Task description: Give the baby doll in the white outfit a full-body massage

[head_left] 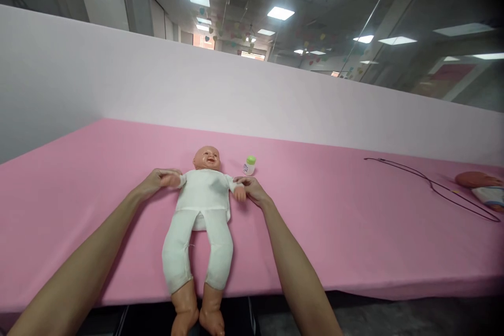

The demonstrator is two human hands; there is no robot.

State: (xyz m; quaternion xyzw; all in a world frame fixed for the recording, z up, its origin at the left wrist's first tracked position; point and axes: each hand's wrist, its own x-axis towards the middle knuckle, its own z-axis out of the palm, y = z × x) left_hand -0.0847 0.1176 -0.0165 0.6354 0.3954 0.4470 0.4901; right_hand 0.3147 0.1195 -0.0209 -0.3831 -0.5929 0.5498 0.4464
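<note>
A baby doll (202,191) in a white top and trousers lies on its back on the pink-covered table, its bare feet reaching past the front edge. My left hand (156,182) is closed around the doll's arm at the left, by its hand. On the other side, the fingers of my right hand (253,189) pinch the sleeve end of the doll's other arm. Just behind my right hand stands a small clear bottle (249,166) with a green cap, apart from it.
A pink sheet (323,220) covers the table, backed by a low white wall (236,97) with glass above. Toward the right lies a thin dark cable (417,173). A second doll (478,184) lies partly out of view at the far right.
</note>
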